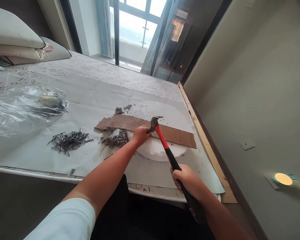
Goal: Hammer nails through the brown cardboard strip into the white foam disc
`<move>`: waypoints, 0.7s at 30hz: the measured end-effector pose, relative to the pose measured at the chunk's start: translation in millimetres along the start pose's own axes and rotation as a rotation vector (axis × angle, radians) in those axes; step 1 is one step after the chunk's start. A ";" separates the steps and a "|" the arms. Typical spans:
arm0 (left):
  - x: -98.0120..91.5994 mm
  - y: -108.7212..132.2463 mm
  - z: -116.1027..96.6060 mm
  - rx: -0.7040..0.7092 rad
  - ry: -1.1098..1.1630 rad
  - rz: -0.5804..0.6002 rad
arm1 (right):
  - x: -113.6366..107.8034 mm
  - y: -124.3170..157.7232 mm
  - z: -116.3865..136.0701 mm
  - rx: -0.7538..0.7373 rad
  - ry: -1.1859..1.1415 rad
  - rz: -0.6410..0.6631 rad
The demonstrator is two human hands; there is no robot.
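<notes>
In the head view, a claw hammer with a red and black handle is gripped near its lower end by my right hand, fingers wrapped round it. Its metal head is over the long brown cardboard strip, close to my left fingertips. My left hand is closed in a pinch at the strip's near edge, on a small dark thing that looks like a nail, mostly hidden by fingers and hammer head. Many small holes dot the strip's left part. Underneath lies a round white foam-like slab.
Left of the strip are a pile of nails and grey crumbled chunks. Farther left lies a clear plastic bag with things inside. A wooden edge board runs along the right wall; pillows lie at the upper left.
</notes>
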State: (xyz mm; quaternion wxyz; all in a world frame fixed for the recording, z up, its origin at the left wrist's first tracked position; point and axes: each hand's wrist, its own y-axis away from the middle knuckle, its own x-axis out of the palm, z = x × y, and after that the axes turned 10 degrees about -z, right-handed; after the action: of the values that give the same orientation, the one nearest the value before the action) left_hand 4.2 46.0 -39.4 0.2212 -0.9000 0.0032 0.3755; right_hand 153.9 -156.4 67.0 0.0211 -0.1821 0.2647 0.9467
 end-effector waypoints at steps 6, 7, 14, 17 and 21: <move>-7.8 1.3 -0.9 -0.108 0.231 -0.059 | -17.0 9.1 9.3 -0.064 -0.061 -0.058; -9.3 1.5 -0.8 -0.158 0.270 -0.074 | -16.9 9.4 10.3 -0.075 -0.071 -0.070; -10.0 0.7 4.3 -0.335 0.478 -0.141 | 11.3 -11.8 -9.6 -0.022 -0.032 -0.015; -7.2 -0.3 5.9 -0.349 0.540 -0.133 | 12.1 -3.7 -10.7 -0.067 -0.090 -0.023; -19.0 -2.9 4.6 -0.366 0.679 -0.108 | 6.2 24.2 -11.1 -0.126 -0.161 -0.033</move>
State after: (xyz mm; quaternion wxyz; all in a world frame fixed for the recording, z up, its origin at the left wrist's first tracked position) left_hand -12.1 47.4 -28.3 0.0627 -0.9966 -0.0385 0.0383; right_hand 148.5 -183.3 67.9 0.0466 -0.1110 0.1991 0.9726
